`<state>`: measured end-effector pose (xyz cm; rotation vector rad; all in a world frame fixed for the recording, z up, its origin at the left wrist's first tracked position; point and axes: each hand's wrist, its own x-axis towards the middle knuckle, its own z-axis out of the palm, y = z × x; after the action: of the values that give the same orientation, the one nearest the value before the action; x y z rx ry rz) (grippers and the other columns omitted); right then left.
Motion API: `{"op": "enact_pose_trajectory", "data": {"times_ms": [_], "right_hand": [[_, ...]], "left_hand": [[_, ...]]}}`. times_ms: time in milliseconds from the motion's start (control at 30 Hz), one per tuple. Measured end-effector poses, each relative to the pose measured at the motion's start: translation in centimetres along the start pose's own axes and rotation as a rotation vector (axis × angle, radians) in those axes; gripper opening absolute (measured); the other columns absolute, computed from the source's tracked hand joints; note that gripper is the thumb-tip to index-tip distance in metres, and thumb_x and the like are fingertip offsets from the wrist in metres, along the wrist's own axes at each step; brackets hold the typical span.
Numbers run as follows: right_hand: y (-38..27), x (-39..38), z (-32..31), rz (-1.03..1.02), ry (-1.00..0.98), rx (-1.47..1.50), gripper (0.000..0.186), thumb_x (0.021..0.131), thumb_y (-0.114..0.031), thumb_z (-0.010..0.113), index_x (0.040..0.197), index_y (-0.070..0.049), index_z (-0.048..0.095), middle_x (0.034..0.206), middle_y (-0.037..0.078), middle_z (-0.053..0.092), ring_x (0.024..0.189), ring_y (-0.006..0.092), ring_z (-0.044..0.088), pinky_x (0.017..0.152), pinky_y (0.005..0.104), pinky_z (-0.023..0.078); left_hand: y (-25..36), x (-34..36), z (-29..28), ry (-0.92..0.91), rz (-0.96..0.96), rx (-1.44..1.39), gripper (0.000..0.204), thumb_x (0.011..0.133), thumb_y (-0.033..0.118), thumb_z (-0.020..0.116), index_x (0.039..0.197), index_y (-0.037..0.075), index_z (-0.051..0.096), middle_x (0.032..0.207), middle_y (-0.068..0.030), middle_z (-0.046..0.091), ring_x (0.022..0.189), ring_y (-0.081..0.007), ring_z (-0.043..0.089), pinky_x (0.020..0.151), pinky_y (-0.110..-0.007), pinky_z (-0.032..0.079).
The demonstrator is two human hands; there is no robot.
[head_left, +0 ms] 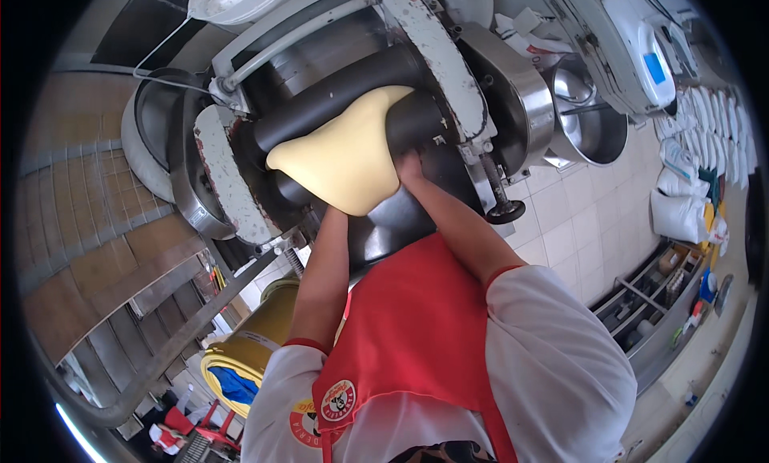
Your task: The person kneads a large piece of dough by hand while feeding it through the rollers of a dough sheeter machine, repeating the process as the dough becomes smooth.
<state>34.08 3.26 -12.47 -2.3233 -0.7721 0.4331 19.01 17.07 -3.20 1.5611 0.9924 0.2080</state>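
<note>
A smooth, pale yellow sheet of dough [340, 163] drapes over the dark rollers [336, 94] of a dough sheeter and hangs down toward me. Its upper right end narrows to a tip on the roller, while the left corner juts out. My left forearm [324, 263] reaches up beneath the dough's lower edge, so the left hand is covered by the dough. At the sheet's right edge, by the roller, is my right hand [409, 167]; most of its fingers are hidden. A dark, shiny metal slope [380, 231] lies below the dough.
Chipped grey side housings [440, 62] flank the rollers, with a black handwheel [505, 213] at lower right. A steel mixer bowl [593, 126] stands to the right. Yellow bins [264, 323] are at lower left, and white sacks [673, 215] are stacked far right.
</note>
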Motion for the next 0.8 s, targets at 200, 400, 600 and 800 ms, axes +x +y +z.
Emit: {"op": "enact_pose_trajectory", "data": {"times_ms": [200, 400, 600, 800], "right_hand": [[-0.9, 1.9, -0.5, 0.339, -0.506, 0.258, 0.044, 0.101, -0.032, 0.049, 0.117, 0.001, 0.073, 0.123, 0.026, 0.069, 0.117, 0.0421, 0.065, 0.102, 0.0497, 0.05], [-4.6, -1.0, -5.8, 0.121, -0.575, 0.278, 0.039, 0.101, -0.024, 0.046, 0.114, 0.001, 0.073, 0.123, 0.027, 0.069, 0.114, 0.0398, 0.066, 0.098, 0.048, 0.051], [-4.8, -4.3, -5.3, 0.409, 0.127, 1.606, 0.018, 0.096, -0.014, 0.063, 0.113, -0.009, 0.068, 0.104, 0.007, 0.07, 0.101, 0.0243, 0.067, 0.097, 0.0423, 0.049], [-6.8, -3.8, -12.5, 0.807, 0.333, 2.083, 0.017, 0.1, -0.02, 0.064, 0.116, -0.013, 0.063, 0.112, 0.0, 0.064, 0.101, 0.0167, 0.061, 0.084, 0.0399, 0.048]], "left_hand": [[-1.0, -0.3, -0.3, 0.003, 0.026, 0.078, 0.057, 0.104, 0.041, 0.056, 0.147, 0.005, 0.049, 0.147, -0.0103, 0.058, 0.131, -0.0265, 0.057, 0.109, -0.041, 0.047], [-2.3, -0.7, -0.7, 0.045, 0.002, 0.126, 0.058, 0.103, 0.041, 0.059, 0.147, 0.004, 0.049, 0.146, -0.0109, 0.058, 0.129, -0.027, 0.058, 0.108, -0.04, 0.048], [-4.4, -1.4, -0.2, 0.183, -0.023, 0.202, 0.06, 0.101, 0.04, 0.063, 0.147, 0.004, 0.049, 0.145, -0.0116, 0.059, 0.127, -0.0275, 0.06, 0.106, -0.039, 0.049], [-8.6, -4.7, -3.7, 0.524, -0.238, -0.18, 0.064, 0.096, 0.039, 0.07, 0.143, 0.0, 0.05, 0.141, -0.0153, 0.06, 0.123, -0.0283, 0.061, 0.104, -0.039, 0.049]]}}
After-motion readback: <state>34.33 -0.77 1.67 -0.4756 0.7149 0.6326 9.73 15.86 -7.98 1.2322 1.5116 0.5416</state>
